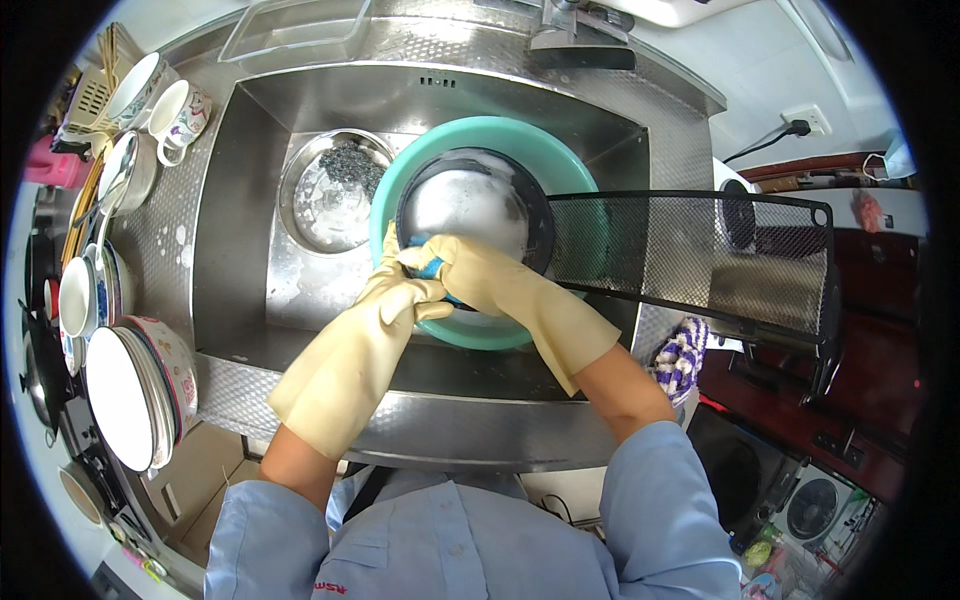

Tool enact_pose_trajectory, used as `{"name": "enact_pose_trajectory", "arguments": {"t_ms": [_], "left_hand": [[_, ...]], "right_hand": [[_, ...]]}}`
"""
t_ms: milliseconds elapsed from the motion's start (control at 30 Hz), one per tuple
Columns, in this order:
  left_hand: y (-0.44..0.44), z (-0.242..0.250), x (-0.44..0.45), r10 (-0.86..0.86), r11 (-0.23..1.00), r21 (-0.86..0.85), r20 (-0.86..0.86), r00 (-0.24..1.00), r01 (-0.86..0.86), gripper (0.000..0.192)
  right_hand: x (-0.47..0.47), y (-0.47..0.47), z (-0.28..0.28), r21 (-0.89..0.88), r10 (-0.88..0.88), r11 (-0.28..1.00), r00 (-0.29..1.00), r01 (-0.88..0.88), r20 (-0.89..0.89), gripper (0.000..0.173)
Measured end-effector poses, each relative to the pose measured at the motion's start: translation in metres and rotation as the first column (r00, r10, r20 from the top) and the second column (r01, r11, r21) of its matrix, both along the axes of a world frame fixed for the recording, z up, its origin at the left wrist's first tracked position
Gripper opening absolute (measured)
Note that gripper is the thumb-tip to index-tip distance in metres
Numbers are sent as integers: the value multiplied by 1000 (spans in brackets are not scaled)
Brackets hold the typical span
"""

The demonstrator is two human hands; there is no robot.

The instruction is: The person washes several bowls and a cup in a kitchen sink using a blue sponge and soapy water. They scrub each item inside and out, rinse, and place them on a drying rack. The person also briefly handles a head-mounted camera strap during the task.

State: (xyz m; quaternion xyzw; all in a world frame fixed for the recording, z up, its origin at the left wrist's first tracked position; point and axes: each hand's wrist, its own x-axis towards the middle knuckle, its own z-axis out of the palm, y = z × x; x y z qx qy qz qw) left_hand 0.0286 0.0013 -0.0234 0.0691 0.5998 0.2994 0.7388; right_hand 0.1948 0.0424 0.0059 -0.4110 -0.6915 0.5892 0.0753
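Observation:
Both hands wear cream rubber gloves. A round dark-rimmed metal pan or lid (480, 199), wet with suds, rests in a green plastic basin (575, 161) in the steel sink. My left hand (397, 289) grips its lower-left rim, its thumb side near the other hand. My right hand (465, 270) presses a blue scouring cloth or sponge (430, 267) to the same rim. Left of the basin, a round steel dish (330, 202) holding dark scraps or scouring wool and suds lies on the sink floor. The underside of the held piece is hidden.
A black mesh rack (690, 247) juts over the basin and the sink's right edge. Stacked plates (120, 397), bowls and a floral mug (180, 112) line the left counter. A clear plastic tray (296, 30) and the faucet (577, 34) are behind the sink. A purple-white cloth (681, 360) lies at right.

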Motion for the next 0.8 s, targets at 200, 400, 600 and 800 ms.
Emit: {"name": "enact_pose_trajectory", "arguments": {"t_ms": [200,400,600,800], "left_hand": [[-6,9,14,102,986,152,-220,970,-70,103],[-5,11,19,-21,995,83,-366,930,55,106],[-5,15,14,-42,999,-1,-298,954,44,104],[-5,17,10,-102,994,7,-310,945,109,106]], "right_hand": [[4,20,-41,-176,413,911,823,-374,389,25],[37,39,-79,257,-7,928,677,-271,736,36],[11,38,-81,-307,41,923,733,232,679,52],[-35,13,-46,71,-246,968,869,239,430,44]]}}
